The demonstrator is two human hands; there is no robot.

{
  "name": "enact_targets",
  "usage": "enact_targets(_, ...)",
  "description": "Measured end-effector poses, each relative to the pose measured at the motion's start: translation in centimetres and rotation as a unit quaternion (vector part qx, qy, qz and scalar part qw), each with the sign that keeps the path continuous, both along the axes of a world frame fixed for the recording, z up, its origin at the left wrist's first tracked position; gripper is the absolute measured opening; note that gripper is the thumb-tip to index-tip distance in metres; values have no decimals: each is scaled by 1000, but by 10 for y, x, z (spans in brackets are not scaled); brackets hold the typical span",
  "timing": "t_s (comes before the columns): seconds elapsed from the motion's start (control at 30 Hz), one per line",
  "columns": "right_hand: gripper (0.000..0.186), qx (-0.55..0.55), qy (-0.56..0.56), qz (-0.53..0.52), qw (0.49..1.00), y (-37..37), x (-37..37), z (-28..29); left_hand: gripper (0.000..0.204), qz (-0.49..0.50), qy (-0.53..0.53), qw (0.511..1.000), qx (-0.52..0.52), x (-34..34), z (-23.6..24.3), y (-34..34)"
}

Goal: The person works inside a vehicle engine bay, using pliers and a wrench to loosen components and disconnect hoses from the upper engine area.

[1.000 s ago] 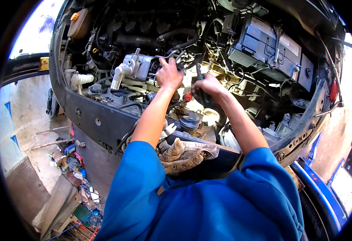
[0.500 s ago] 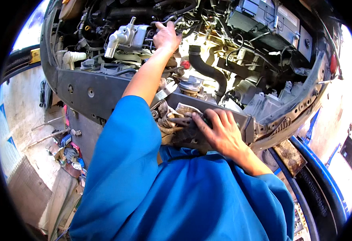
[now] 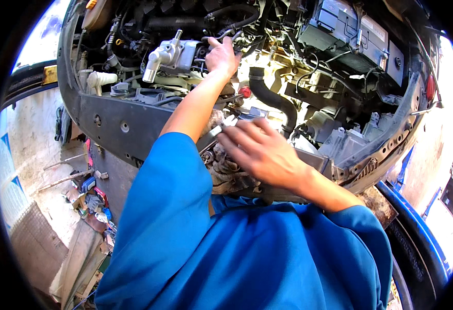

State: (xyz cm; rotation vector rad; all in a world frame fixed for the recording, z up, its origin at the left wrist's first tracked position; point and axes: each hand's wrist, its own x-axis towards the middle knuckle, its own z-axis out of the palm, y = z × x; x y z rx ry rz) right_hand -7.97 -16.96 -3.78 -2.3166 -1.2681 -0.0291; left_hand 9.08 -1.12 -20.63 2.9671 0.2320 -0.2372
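Note:
My left hand (image 3: 223,61) reaches into the engine bay, its fingers closed around the end of a thin black hose (image 3: 237,36) beside a silver metal housing (image 3: 177,56) with pipe stubs. The grip is partly hidden by the hand itself. My right hand (image 3: 262,152) is smeared by motion over the front crossmember (image 3: 133,121). Its fingertips are at a small silver piece (image 3: 215,131); whether they hold it cannot be made out. Beneath that hand lies a crumpled, dirty cloth or glove bundle (image 3: 224,165). A thick black radiator hose (image 3: 272,98) curves down just beyond the right hand.
A battery (image 3: 348,28) sits at the far right of the bay. Near the middle is a red cap (image 3: 244,92), and a white plastic fitting (image 3: 101,78) stands at the left. On the floor at left lies a pile of scraps (image 3: 89,194). A blue metal rail (image 3: 417,227) runs at lower right.
My right hand has moved left and away from me, from the crossmember's edge to the silver piece. My left hand stays at the hose. The whole view has shifted slightly.

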Motion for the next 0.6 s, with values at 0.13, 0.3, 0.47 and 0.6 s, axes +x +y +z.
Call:
enact_targets(0.13, 37, -74, -50, 48, 995, 36, 19, -16, 58, -12, -9, 1000, -19, 5, -6, -2)
enact_targets(0.3, 18, -64, -55, 86, 993, 37, 37, -18, 53, 5, -2, 1000, -7, 3, 5, -6)
enact_targets(0.47, 13, -73, 39, 52, 995, -3, 50, -8, 53, 0, -6, 1000, -4, 7, 1, -7)
enact_targets(0.6, 12, -85, 129, -59, 986, -90, 56, -9, 53, -2, 3, 1000, -3, 3, 4, -4)
